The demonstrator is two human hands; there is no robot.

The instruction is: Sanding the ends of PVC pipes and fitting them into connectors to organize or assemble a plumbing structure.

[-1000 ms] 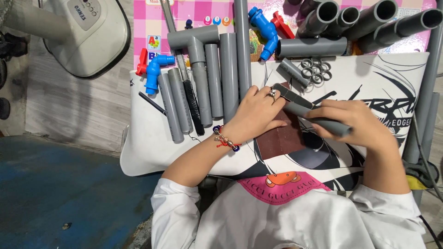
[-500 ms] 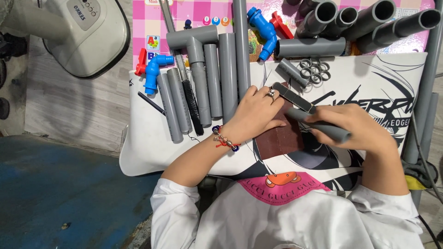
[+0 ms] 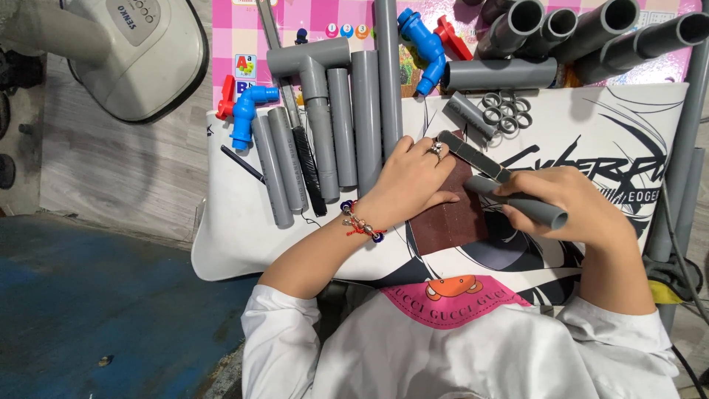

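Note:
My left hand [image 3: 410,181] lies flat on a dark brown sheet of sandpaper [image 3: 450,218], pressing it onto the white printed mat [image 3: 236,236]. A ring is on one finger and a beaded bracelet on the wrist. My right hand [image 3: 565,199] grips a short grey pipe piece [image 3: 535,210], held slanted with its lower end on the sandpaper. A flat dark strip [image 3: 473,155] lies between the two hands.
Several grey pipes [image 3: 343,125] lie in a row at the left, with a grey tee [image 3: 310,59] and blue elbows [image 3: 247,111]. Grey rings [image 3: 506,111] and larger pipes [image 3: 591,29] sit at the back right. A white fan base [image 3: 140,52] stands on the floor at left.
My right hand has slid the grey pipe piece slightly down and to the right along the sandpaper. My left hand stays where it was.

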